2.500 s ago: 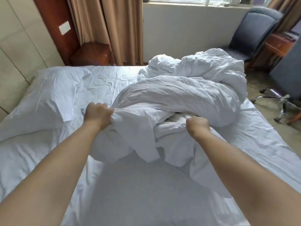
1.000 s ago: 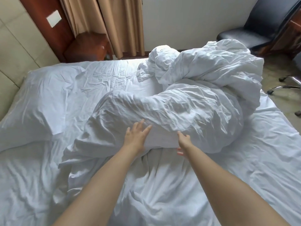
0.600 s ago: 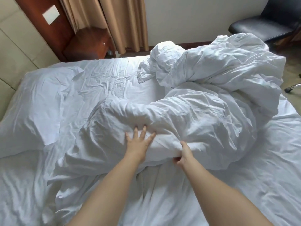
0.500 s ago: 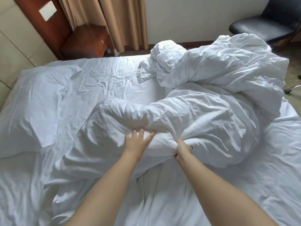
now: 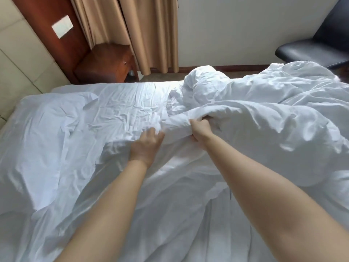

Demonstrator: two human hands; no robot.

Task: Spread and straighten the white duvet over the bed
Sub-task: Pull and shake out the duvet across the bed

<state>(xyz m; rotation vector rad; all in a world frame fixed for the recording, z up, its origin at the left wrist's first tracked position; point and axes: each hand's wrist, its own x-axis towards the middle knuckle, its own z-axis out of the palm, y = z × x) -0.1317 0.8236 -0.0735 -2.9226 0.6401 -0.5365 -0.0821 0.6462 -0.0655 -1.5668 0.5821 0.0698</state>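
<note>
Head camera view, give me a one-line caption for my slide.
Right hand grips a fold of the bunched white duvet while the left hand reaches alongside.

The right hand's fingertips (image 5: 206, 118) vanish under a duvet (image 5: 264, 118) fold; the left hand (image 5: 146, 146) is motion-blurred; the chair (image 5: 319, 44) runs off-frame.

White duvet (image 5: 264, 118), white pillow (image 5: 43, 133); tan curtain (image 5: 132, 31); reddish-brown nightstand (image 5: 105, 63); black chair (image 5: 317, 48).

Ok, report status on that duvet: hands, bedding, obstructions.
Right hand grips a duvet fold; left hand open, blurred, at its edge. Duvet bunched on the bed's right side, not spread. No obstruction seen.
</note>
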